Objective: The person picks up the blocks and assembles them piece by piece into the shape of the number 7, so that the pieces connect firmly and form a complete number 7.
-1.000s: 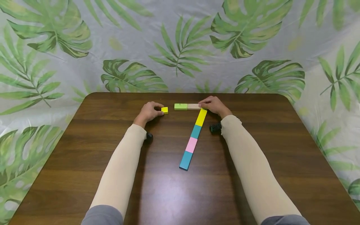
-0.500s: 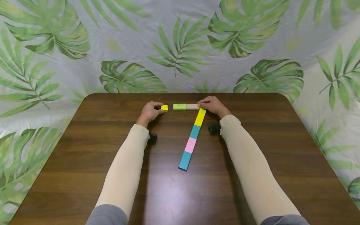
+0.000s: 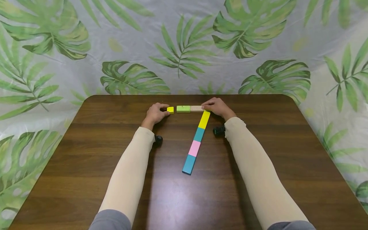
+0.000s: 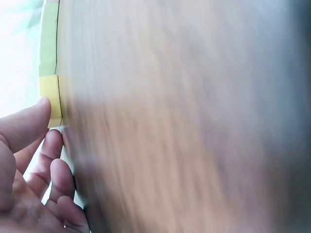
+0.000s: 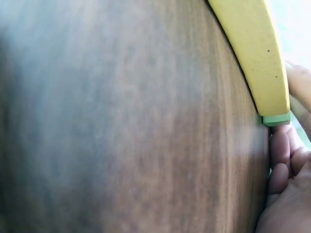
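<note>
Between the thumb and fingers of my left hand (image 3: 155, 113) is a small yellow block (image 3: 170, 110). In the head view a narrow gap parts it from a lime-green block (image 3: 183, 109), which meets a pale wood block (image 3: 196, 109) in a row. At the row's right end, my right hand (image 3: 219, 108) pinches a green block (image 5: 276, 120), mostly hidden by the fingers in the head view. A longer yellow block (image 5: 255, 53) slants from that corner towards the person. In the left wrist view the small yellow block (image 4: 50, 101) is by the thumb tip.
Below the long yellow block, the slanted line continues with a teal block (image 3: 199, 134), a pink block (image 3: 194, 148) and another teal block (image 3: 189, 164). The brown wooden table (image 3: 115, 179) ends at a leaf-patterned cloth (image 3: 184, 41) behind.
My left hand has slid the small yellow block rightwards and slightly away from the person, narrowing the gap to the lime-green block. The right hand has stayed put.
</note>
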The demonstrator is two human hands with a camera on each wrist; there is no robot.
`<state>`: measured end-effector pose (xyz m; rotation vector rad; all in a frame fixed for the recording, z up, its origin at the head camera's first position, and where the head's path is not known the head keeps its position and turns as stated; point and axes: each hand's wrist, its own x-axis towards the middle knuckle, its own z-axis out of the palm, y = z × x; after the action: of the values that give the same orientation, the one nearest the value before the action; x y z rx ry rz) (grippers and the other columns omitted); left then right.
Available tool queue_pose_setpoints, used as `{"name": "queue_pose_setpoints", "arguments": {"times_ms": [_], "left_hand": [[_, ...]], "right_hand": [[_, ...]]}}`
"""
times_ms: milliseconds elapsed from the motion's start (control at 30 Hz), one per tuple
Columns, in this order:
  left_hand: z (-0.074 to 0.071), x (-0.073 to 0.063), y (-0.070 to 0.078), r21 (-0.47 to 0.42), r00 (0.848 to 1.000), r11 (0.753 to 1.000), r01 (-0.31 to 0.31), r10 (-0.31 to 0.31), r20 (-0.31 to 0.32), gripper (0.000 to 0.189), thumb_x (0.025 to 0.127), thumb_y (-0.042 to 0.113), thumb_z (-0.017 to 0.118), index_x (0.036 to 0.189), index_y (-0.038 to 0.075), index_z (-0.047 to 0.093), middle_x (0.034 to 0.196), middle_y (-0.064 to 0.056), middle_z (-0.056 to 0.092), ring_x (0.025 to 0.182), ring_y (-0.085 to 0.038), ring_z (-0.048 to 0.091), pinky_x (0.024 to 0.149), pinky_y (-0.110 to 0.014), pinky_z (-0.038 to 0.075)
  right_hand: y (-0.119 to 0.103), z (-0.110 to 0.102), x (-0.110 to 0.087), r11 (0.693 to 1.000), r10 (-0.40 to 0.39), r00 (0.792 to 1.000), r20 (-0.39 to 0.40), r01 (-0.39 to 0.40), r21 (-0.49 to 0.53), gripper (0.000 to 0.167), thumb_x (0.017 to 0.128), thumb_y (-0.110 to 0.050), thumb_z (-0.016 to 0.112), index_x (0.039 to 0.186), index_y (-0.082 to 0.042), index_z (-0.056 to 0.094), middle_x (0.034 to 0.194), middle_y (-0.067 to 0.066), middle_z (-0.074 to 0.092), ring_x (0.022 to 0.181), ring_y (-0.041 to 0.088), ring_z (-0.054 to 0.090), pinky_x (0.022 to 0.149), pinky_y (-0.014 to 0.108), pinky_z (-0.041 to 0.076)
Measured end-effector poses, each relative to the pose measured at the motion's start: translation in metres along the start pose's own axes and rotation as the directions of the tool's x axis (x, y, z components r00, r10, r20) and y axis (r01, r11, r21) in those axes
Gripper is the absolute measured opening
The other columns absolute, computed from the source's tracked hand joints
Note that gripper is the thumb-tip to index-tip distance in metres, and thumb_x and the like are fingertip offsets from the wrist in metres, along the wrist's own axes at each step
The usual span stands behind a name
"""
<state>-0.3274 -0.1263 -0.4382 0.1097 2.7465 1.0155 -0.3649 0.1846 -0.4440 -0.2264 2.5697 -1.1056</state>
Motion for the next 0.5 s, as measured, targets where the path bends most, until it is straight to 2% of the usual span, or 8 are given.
{"name": "queue_pose_setpoints", "arguments": {"times_ms": [500], "left_hand": [[0.0042, 0.0019, 0.0104, -0.013, 0.999, 0.999, 0.04, -0.04, 0.0, 0.046, 0.1, 0.026, 0.06, 0.145, 0.021, 0.053, 0.14, -0.011, 0.052, 0.13, -0.033, 0.049, 0.111, -0.052, 0.034]], "right_hand": [[0.0013, -0.001, -0.0004, 1.0, 0.0, 1.0, 0.003, 0.0, 0.011, 0.036, 0.1, -0.031, 0.059, 0.131, -0.014, 0.067, 0.15, 0.013, 0.042, 0.138, 0.034, 0.039, 0.112, 0.051, 0.038]]}}
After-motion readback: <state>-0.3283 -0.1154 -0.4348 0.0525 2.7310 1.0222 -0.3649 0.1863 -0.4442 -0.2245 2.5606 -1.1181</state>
